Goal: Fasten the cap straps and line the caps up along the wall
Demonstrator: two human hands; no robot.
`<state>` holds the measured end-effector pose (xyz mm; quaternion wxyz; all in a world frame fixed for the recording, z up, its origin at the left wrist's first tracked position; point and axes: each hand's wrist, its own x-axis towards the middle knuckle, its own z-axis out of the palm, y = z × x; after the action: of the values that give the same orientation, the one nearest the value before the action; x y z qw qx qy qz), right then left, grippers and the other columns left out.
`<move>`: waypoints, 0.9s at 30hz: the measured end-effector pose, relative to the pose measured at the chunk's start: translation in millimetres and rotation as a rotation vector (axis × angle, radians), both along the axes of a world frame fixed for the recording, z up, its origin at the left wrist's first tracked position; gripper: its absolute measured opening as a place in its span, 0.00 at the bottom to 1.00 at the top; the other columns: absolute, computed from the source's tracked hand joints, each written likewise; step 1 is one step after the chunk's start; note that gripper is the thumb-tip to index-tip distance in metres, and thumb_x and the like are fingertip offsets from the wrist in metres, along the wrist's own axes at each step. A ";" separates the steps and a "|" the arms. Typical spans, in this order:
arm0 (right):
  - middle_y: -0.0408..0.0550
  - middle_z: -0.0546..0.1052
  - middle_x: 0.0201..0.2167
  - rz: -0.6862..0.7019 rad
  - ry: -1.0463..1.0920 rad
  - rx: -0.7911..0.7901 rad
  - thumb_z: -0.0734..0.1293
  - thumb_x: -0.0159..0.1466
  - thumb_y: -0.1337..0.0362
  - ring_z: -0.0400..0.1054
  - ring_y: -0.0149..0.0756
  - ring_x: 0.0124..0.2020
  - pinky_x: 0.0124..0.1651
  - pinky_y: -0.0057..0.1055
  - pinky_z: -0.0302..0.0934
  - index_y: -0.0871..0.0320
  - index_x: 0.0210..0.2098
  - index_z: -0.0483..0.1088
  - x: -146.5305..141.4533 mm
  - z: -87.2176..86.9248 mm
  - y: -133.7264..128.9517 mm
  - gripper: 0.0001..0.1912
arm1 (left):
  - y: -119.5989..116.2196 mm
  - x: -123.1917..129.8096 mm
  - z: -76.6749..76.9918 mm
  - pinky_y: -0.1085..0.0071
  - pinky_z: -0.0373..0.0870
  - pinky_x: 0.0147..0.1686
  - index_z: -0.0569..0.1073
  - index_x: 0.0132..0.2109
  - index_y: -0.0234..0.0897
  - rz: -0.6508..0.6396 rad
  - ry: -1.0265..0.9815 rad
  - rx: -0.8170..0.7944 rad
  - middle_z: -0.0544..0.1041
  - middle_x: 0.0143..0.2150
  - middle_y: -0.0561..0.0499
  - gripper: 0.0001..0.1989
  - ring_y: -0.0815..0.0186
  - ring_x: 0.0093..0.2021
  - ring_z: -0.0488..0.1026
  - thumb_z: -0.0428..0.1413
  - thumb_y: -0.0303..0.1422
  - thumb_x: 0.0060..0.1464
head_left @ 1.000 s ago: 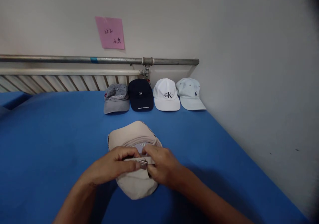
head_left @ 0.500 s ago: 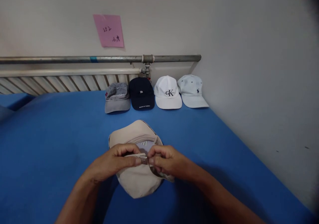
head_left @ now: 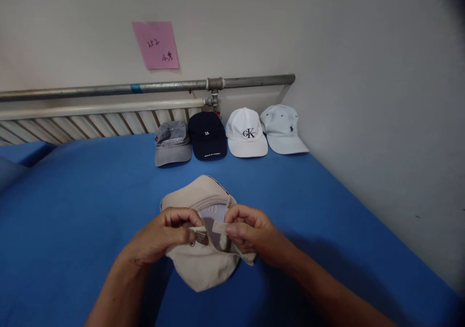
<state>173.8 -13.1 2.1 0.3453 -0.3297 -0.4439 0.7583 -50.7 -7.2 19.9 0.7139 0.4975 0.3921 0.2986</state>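
The left hand (head_left: 169, 235) pinches a metal clasp (head_left: 201, 238) and the right hand (head_left: 254, 230) a loose strap end (head_left: 219, 227) on a beige cap (head_left: 203, 273), lying inside-up on a blue surface (head_left: 94, 206). The closure looks fully undone, its ends unjoined; four caps (head_left: 247, 133) already stand lined up behind.

Beige cap (head_left: 204, 267) of matt cloth, buckle (head_left: 202, 238) of metal
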 end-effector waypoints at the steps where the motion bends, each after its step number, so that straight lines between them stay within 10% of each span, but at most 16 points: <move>1: 0.33 0.61 0.15 0.007 0.001 0.006 0.70 0.55 0.60 0.45 0.20 0.14 0.16 0.19 0.40 0.58 0.28 0.66 0.2 -0.1 -0.1 0.09 | 0.2 0.1 -0.3 0.77 0.62 0.31 0.79 0.31 0.34 0.001 -0.006 0.000 0.75 0.27 0.52 0.05 0.72 0.28 0.67 0.61 0.26 0.41; 27: 0.33 0.63 0.14 0.129 -0.071 0.013 0.71 0.53 0.62 0.51 0.20 0.14 0.16 0.20 0.45 0.59 0.29 0.70 -1.7 -6.5 -0.8 0.08 | -0.7 2.2 -0.6 0.78 0.66 0.30 0.80 0.32 0.35 -0.020 0.012 -0.028 0.78 0.28 0.51 0.07 0.72 0.28 0.71 0.68 0.31 0.43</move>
<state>172.1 -13.9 -4.4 0.2818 -0.3247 -0.4811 0.7640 -48.5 -8.0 19.3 0.7213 0.4933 0.3954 0.2831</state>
